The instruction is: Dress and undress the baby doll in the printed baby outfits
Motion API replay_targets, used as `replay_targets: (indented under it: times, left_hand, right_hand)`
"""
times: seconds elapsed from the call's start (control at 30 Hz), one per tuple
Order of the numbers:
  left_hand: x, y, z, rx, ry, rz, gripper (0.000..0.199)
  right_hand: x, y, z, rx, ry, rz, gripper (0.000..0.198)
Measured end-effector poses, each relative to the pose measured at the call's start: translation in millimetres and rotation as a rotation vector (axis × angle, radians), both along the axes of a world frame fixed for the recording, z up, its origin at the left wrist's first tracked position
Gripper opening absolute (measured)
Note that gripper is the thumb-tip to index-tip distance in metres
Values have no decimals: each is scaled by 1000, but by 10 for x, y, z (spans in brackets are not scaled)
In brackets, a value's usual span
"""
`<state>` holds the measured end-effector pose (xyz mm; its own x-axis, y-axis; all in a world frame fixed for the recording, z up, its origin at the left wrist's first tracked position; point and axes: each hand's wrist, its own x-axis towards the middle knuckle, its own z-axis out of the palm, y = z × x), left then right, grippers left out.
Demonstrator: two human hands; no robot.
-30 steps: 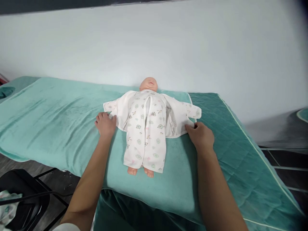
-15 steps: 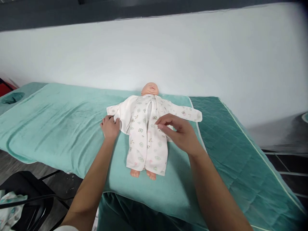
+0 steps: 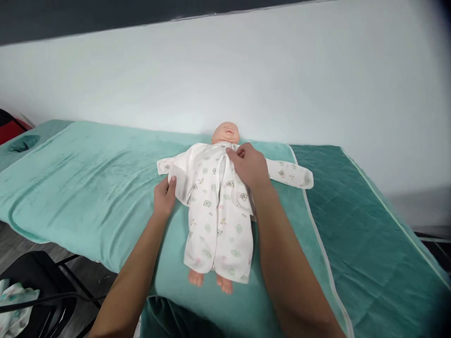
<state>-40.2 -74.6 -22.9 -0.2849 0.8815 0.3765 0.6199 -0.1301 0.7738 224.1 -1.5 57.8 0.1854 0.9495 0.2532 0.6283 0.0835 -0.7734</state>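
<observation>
A baby doll (image 3: 225,134) lies on its back, wearing a white printed baby jacket (image 3: 206,164) and matching trousers (image 3: 218,239). Its bare feet show below the trouser legs. My left hand (image 3: 164,196) pinches the jacket's side edge, thumb on top, below the sleeve on the left. My right hand (image 3: 249,164) is at the upper chest just under the doll's chin, fingers closed on the jacket front and partly hidden behind the hand. A narrow gap runs down the middle of the jacket. The sleeve on the right lies stretched out flat.
A mint-green sheet (image 3: 105,164) covers the bed under the doll, with a darker quilted cover (image 3: 338,211) at the right. A white wall (image 3: 176,80) rises behind. At the lower left stands a black chair (image 3: 45,272) holding a printed cloth (image 3: 16,305).
My right hand has moved up from above the belly to the jacket's neckline. My left hand has lifted the jacket's side edge a little. The view has shifted slightly.
</observation>
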Motion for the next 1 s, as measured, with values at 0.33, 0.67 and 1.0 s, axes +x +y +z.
replay_targets:
  times: [0.33, 0.67, 1.0]
  left_hand:
    - [651, -256, 565, 160, 78, -438, 32]
    - [747, -224, 635, 233, 150, -708, 38]
    - [814, 644, 809, -72, 96, -472, 40]
  right_hand:
    - [96, 35, -140, -23, 176, 57, 26]
    - [58, 53, -185, 19, 343, 5, 16]
    - [167, 102, -289, -27, 504, 124, 28]
